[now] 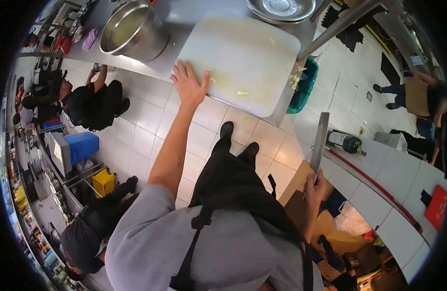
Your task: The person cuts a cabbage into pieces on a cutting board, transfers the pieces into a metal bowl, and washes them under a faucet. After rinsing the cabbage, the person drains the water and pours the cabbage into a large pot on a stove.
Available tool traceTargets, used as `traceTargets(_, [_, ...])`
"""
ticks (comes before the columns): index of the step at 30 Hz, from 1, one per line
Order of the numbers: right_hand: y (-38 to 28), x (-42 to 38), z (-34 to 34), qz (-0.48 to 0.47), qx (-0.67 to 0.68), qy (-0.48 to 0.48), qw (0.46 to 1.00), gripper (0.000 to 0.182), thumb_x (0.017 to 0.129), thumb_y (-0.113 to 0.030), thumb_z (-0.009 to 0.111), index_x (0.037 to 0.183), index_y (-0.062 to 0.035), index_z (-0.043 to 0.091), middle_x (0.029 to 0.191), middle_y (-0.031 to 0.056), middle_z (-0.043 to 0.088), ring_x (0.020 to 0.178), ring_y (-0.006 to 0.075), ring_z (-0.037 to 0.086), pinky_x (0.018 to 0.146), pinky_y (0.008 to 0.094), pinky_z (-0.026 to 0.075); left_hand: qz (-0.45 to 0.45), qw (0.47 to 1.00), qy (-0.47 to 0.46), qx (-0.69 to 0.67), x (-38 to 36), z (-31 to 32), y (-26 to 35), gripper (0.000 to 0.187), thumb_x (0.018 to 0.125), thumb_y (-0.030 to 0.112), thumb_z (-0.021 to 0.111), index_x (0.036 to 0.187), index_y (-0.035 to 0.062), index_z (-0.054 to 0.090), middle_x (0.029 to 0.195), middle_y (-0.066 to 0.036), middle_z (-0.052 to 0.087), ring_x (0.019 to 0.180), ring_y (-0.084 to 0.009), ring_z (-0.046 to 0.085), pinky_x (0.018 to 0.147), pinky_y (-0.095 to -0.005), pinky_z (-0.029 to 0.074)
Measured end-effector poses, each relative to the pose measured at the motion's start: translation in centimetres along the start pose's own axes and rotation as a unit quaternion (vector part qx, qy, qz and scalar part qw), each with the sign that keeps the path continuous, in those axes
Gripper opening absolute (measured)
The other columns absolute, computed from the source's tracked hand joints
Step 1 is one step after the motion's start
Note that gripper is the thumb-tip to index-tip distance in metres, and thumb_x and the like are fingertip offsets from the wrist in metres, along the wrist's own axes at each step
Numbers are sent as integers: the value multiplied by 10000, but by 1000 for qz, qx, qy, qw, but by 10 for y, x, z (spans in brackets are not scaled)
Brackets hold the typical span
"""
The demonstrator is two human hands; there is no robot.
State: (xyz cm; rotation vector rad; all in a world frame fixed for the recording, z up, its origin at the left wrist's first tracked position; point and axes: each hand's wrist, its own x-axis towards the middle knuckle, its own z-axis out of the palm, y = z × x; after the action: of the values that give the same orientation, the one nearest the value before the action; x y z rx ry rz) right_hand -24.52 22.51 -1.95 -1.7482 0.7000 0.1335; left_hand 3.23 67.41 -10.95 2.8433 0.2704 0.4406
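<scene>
My left hand (190,86) lies flat, fingers spread, on the near left edge of a white cutting board (243,58). A few pale yellow scraps (243,92) are on the board, one of them beside my left thumb. Off to the right, away from the counter, my right hand (312,189) is closed around the handle of a large knife (320,143). Its broad blade points up and away from me. The handle is mostly hidden by my fingers.
A deep metal pot (131,34) stands left of the board, and a metal bowl (281,8) behind it. A green-lined bin (304,87) is beyond the counter's right end. Co-workers crouch or stand at left, one person (420,94) at far right. A gas cylinder (344,141) is at right.
</scene>
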Motion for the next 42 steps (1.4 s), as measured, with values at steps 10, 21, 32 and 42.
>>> traceTargets(10, [-30, 22, 4, -40, -26, -29, 998, 361, 996, -108, 571, 1341, -2, 558, 598, -40, 491, 459, 40, 443, 412, 219, 359, 283, 941, -159, -92, -41, 18, 220, 882, 947, 565, 526, 1507, -83, 318, 1617, -263, 237, 1508, -429, 193, 1208, -561, 187])
traceTargets(21, [-37, -11, 29, -16, -13, 26, 999, 406, 980, -114, 582, 1368, -1, 544, 609, -42, 498, 461, 44, 464, 413, 214, 364, 372, 836, -194, -353, -3, 99, 318, 567, 965, 270, 554, 1453, 9, 432, 1531, -287, 362, 1464, -489, 262, 1196, -598, 210])
traceTargets(32, [-46, 31, 101, -132, -186, 15, 974, 459, 931, -46, 595, 1383, 25, 554, 806, 48, 603, 643, 90, 544, 580, 245, 444, 298, 828, -273, -387, 77, 10, 183, 256, 920, 154, 594, 1080, -26, 681, 1085, -188, 697, 1050, -361, 658, 972, -486, 483])
traceTargets(42, [-149, 156, 232, -360, -379, -18, 852, 444, 896, -165, 653, 1338, -144, 616, 1073, 180, 688, 923, 390, 676, 796, 471, 548, -152, 841, -44, -517, 54, -94, -79, 274, 943, 116, 628, 1198, 17, 633, 984, -144, 711, 948, -237, 712, 790, -338, 576])
